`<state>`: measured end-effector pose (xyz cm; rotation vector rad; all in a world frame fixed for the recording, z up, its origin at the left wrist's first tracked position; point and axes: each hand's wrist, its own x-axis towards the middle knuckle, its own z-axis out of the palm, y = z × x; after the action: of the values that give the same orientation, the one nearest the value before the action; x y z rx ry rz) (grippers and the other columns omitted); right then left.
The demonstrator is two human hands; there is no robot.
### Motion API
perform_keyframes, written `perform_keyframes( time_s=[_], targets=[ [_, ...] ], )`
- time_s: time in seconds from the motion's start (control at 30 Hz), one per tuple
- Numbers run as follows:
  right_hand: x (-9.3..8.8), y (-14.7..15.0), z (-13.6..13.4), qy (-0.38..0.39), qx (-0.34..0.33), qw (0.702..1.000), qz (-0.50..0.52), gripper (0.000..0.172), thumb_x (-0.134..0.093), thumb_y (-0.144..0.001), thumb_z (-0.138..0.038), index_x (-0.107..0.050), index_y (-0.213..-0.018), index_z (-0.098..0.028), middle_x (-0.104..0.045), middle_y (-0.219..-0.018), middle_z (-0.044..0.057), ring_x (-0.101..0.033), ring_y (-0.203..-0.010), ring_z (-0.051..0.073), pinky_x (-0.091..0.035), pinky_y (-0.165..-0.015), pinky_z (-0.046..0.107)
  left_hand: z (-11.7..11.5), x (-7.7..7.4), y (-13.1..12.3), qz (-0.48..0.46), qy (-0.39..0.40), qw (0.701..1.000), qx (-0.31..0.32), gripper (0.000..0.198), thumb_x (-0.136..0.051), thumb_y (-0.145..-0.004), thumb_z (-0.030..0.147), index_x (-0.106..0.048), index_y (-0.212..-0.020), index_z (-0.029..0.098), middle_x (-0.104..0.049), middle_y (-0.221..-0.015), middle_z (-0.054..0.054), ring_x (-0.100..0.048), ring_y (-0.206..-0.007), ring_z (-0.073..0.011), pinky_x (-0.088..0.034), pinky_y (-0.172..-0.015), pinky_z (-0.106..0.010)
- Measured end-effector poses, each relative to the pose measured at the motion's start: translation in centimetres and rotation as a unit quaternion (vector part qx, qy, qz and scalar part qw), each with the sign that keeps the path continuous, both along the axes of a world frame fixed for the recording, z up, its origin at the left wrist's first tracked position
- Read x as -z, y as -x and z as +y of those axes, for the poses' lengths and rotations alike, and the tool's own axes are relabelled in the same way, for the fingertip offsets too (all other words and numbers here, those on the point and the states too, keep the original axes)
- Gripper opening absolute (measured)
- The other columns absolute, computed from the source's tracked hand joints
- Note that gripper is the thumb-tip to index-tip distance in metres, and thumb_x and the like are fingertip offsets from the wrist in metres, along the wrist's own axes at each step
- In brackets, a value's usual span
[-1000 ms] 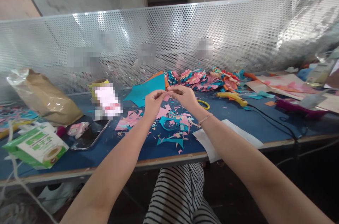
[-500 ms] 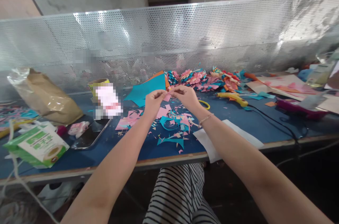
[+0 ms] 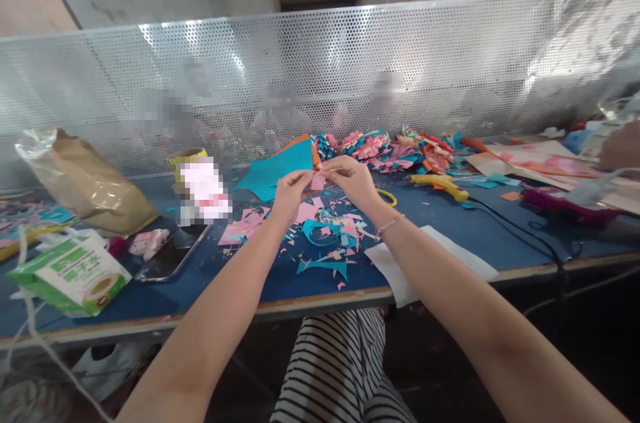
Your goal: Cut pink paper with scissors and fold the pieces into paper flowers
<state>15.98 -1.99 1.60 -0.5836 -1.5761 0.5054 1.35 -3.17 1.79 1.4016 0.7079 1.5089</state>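
Above the blue work table (image 3: 240, 283), my left hand (image 3: 291, 191) and my right hand (image 3: 351, 180) meet fingertip to fingertip. Both are closed in a pinch on a small pink paper piece (image 3: 319, 180), which shows between them; its exact shape is too small to make out. Behind my fingers lies a sheet of teal paper (image 3: 280, 166) with orange paper under it. Pink and teal paper scraps (image 3: 325, 230) are scattered beneath my hands. A yellow scissors handle (image 3: 387, 197) shows beside my right wrist.
Paper flowers (image 3: 373, 148) are heaped at the back. Right of my hands lies a yellow glue gun (image 3: 440, 184) with a black cord. A white sheet (image 3: 450, 256) overhangs the front edge. A phone (image 3: 173, 253), a green packet (image 3: 73, 276) and a brown bag (image 3: 95, 186) stand left.
The pink paper now shows more fully between my fingertips, and my hands have shifted slightly. At the far right edge, part of another person's hand or arm has come into view.
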Motion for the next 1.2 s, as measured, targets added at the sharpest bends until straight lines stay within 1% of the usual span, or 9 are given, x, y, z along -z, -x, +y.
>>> perform_keyframes(
  time_s=[0.1, 0.17, 0.33, 0.43, 0.57, 0.67, 0.9, 1.1, 1.2],
  targets=[
    [-0.11, -0.01, -0.17, -0.019, 0.006, 1.0, -0.002, 0.012, -0.066, -0.068, -0.033, -0.068, -0.071, -0.022, -0.063, -0.087, 0.005, -0.059, -0.086, 0.017, -0.05, -0.074, 0.033, -0.05, -0.13, -0.05, -0.026, 0.03, 0.999, 0.011, 0.021, -0.071, -0.059, 0.033, -0.065, -0.068, 0.015, -0.063, -0.069, -0.002, -0.058, -0.064, -0.0119, -0.048, -0.062, -0.026],
    [-0.11, -0.02, -0.22, -0.023, 0.014, 1.0, -0.008, 0.01, -0.066, -0.068, -0.032, -0.068, -0.071, -0.022, -0.063, -0.084, 0.004, -0.058, -0.085, 0.017, -0.05, -0.075, 0.033, -0.04, -0.16, -0.11, -0.037, 0.046, 0.998, 0.024, 0.019, -0.072, -0.058, 0.03, -0.065, -0.068, 0.015, -0.064, -0.069, -0.002, -0.059, -0.065, -0.0118, -0.048, -0.065, -0.026],
    [0.06, -0.07, -0.09, -0.016, 0.014, 1.0, -0.021, 0.013, -0.064, -0.07, -0.033, -0.068, -0.073, -0.021, -0.062, -0.082, 0.004, -0.058, -0.081, 0.016, -0.05, -0.069, 0.03, -0.12, -0.37, -0.21, -0.078, 0.074, 0.993, 0.043, 0.014, -0.073, -0.057, 0.022, -0.065, -0.067, 0.015, -0.066, -0.07, -0.003, -0.06, -0.067, -0.0103, -0.048, -0.069, -0.024],
    [0.14, -0.1, -0.02, -0.019, 0.009, 0.999, -0.026, 0.014, -0.062, -0.072, -0.033, -0.067, -0.074, -0.02, -0.061, -0.082, 0.004, -0.057, -0.08, 0.016, -0.049, -0.069, 0.03, -0.18, -0.53, -0.2, -0.089, 0.075, 0.992, 0.053, 0.013, -0.072, -0.058, 0.019, -0.066, -0.069, 0.015, -0.066, -0.07, -0.002, -0.06, -0.066, -0.0094, -0.048, -0.068, -0.023],
    [0.11, -0.06, -0.07, -0.031, 0.006, 0.999, -0.027, 0.01, -0.061, -0.072, -0.029, -0.064, -0.074, -0.019, -0.058, -0.08, 0.003, -0.056, -0.076, 0.014, -0.048, -0.069, 0.03, -0.09, -0.62, -0.15, -0.112, 0.067, 0.99, 0.059, 0.016, -0.072, -0.058, 0.014, -0.064, -0.073, 0.016, -0.066, -0.073, -0.001, -0.06, -0.066, -0.0087, -0.049, -0.067, -0.022],
    [0.06, 0.02, -0.12, -0.029, -0.002, 0.999, -0.034, 0.008, -0.058, -0.073, -0.026, -0.061, -0.073, -0.019, -0.056, -0.079, 0.002, -0.054, -0.071, 0.012, -0.047, -0.065, 0.028, -0.06, -0.66, -0.12, -0.126, 0.06, 0.988, 0.058, 0.018, -0.071, -0.058, 0.01, -0.063, -0.074, 0.017, -0.065, -0.072, 0.0, -0.061, -0.066, -0.0082, -0.049, -0.066, -0.021],
    [-0.03, 0.08, -0.11, 0.005, -0.024, 0.999, -0.037, 0.008, -0.056, -0.072, -0.026, -0.056, -0.072, -0.018, -0.056, -0.071, 0.001, -0.053, -0.066, 0.012, -0.045, -0.063, 0.027, -0.23, -0.67, -0.1, -0.112, 0.072, 0.988, 0.082, 0.017, -0.071, -0.059, 0.012, -0.063, -0.073, 0.018, -0.065, -0.071, 0.0, -0.061, -0.066, -0.0087, -0.05, -0.066, -0.022],
    [0.01, 0.24, -0.19, 0.033, -0.04, 0.998, -0.029, 0.012, -0.057, -0.071, -0.03, -0.054, -0.073, -0.018, -0.057, -0.068, 0.0, -0.053, -0.062, 0.011, -0.046, -0.06, 0.026, -0.07, -0.54, -0.03, -0.096, 0.065, 0.991, 0.07, 0.015, -0.07, -0.061, 0.012, -0.063, -0.073, 0.019, -0.064, -0.07, 0.001, -0.06, -0.065, -0.0084, -0.049, -0.066, -0.023],
    [0.02, 0.36, -0.23, 0.043, -0.062, 0.997, -0.028, 0.014, -0.057, -0.071, -0.032, -0.053, -0.073, -0.018, -0.056, -0.069, -0.001, -0.053, -0.061, 0.011, -0.047, -0.06, 0.026, 0.0, -0.55, -0.02, -0.1, 0.055, 0.991, 0.067, 0.017, -0.071, -0.059, 0.013, -0.063, -0.073, 0.019, -0.065, -0.072, 0.001, -0.061, -0.066, -0.0085, -0.049, -0.067, -0.023]
  ],
)
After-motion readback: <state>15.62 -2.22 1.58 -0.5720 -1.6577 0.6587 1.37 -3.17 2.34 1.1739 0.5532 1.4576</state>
